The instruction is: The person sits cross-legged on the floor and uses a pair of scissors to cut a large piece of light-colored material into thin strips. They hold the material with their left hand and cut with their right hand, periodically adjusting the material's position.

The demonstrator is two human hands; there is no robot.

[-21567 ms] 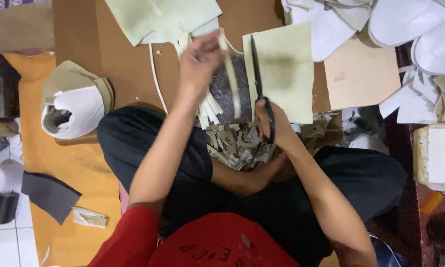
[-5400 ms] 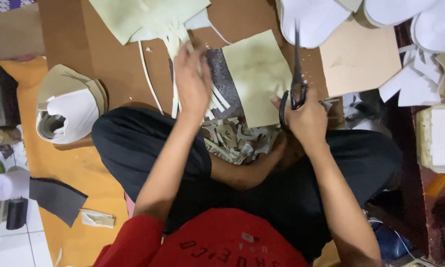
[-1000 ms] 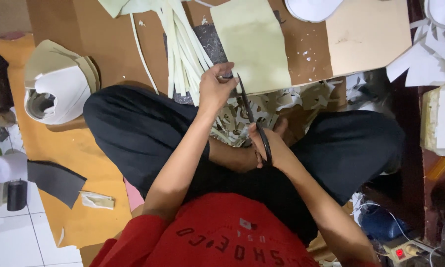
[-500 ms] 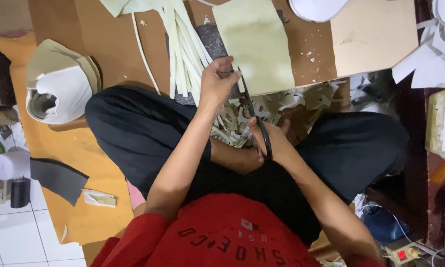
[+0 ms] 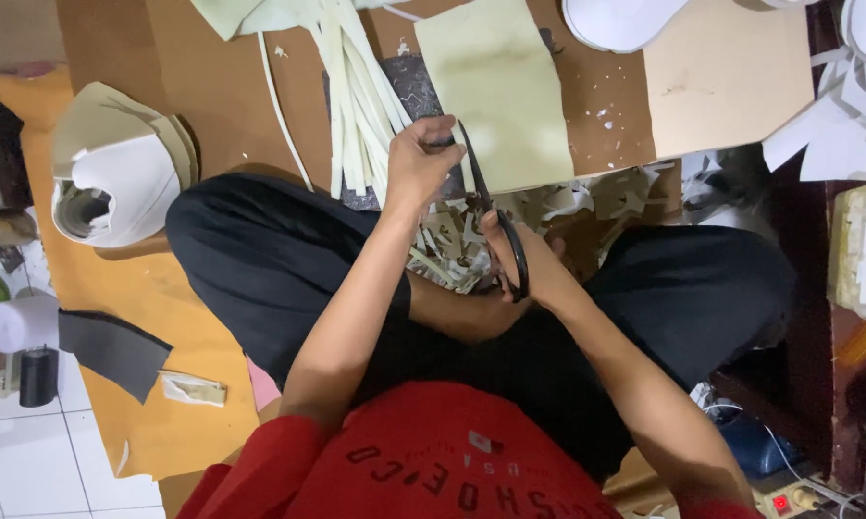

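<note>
Brown board [image 5: 260,96]: a wide flat brown work surface fills the 12 o'clock half of the view, its near edge at the person's crossed legs in black trousers [image 5: 260,259].
Pale green sheet [image 5: 495,91]: a rectangular pale green sheet of thin material lies flat on the board at 12 o'clock, just right of centre, its lower left corner meeting the scissor blades.
Tan card [image 5: 731,77]: a beige rectangular panel lies at 2 o'clock, beside the green sheet.
White stack [image 5: 116,178]: a pile of curved white and beige cut pieces sits at 9 o'clock on orange paper.
Pale strips [image 5: 356,86]: long narrow pale green strips fan out at 11 o'clock, just left of the green sheet.
Offcuts [image 5: 452,250]: small pale scraps lie heaped in the lap at centre.
Right hand [image 5: 529,264]: closed through the loops of the black-handled scissors [image 5: 495,226], blades pointing toward 12 o'clock.
Left hand [image 5: 419,163]: fingers pinched shut on the dark edge beside the blades; what exactly they grip cannot be told.
</note>
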